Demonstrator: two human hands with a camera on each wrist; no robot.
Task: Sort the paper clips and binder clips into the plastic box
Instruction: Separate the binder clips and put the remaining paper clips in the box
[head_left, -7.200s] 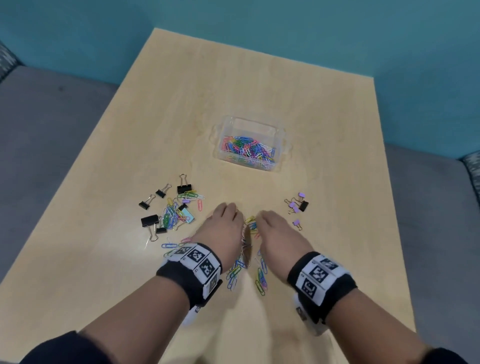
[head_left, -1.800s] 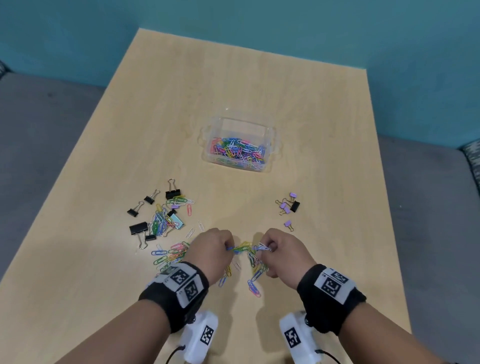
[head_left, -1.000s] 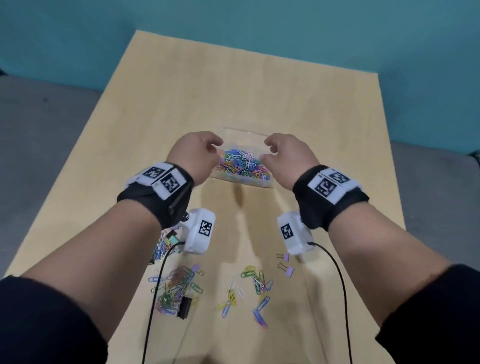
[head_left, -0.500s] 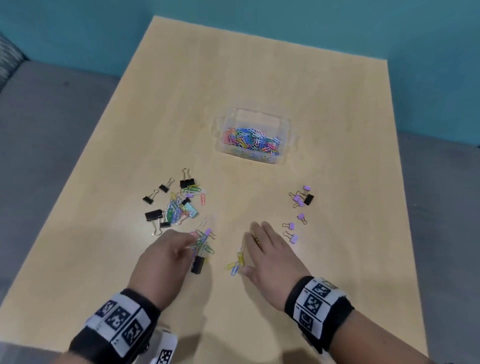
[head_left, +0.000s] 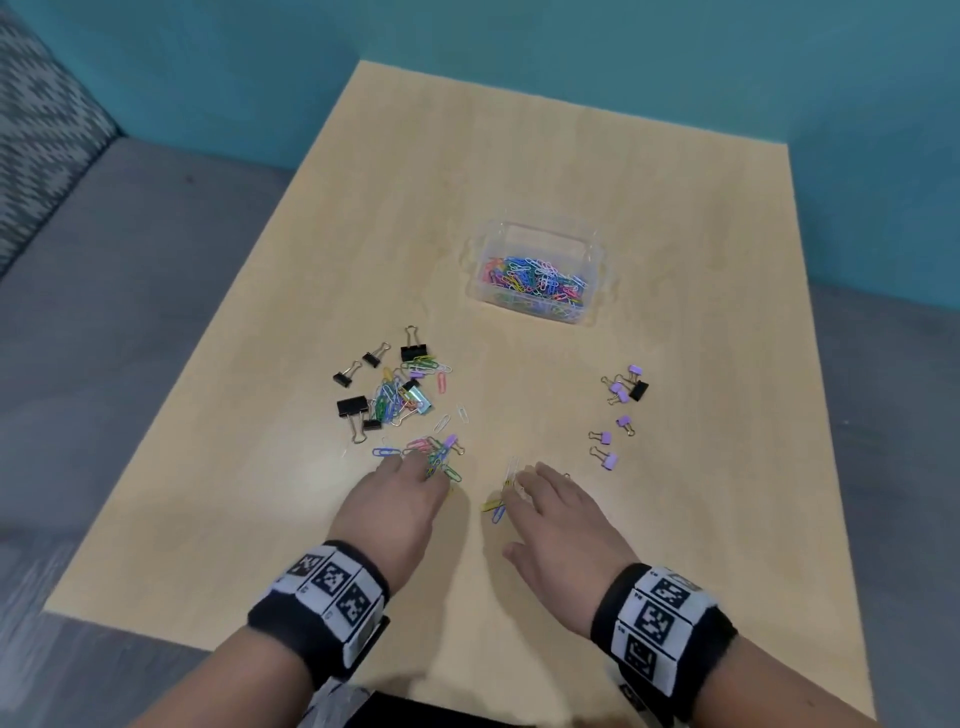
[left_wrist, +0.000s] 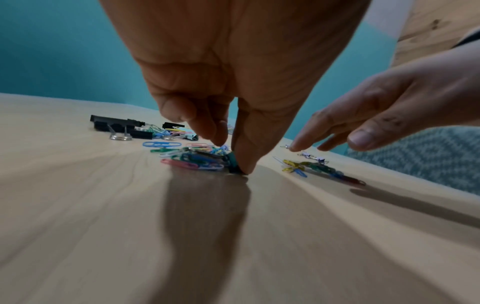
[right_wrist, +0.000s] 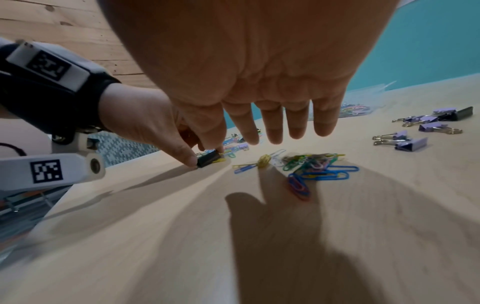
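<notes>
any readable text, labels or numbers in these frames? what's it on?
No readable words or brand names anywhere.
Wrist bands: square black-and-white marker codes; tiny digits beside them, too blurred to read.
White camera housing: another marker code, no text.
Plastic box, clips: unmarked.

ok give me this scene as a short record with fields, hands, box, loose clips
left hand: thumb and fingers pinch a small black binder clip at the near edge of a coloured paper clip pile
right hand: fingers straight, over a second loose pile of coloured paper clips, holding nothing
clear plastic box: upright on the light wooden table, holds coloured paper clips only
purple binder clips: loose, right of the hands
</notes>
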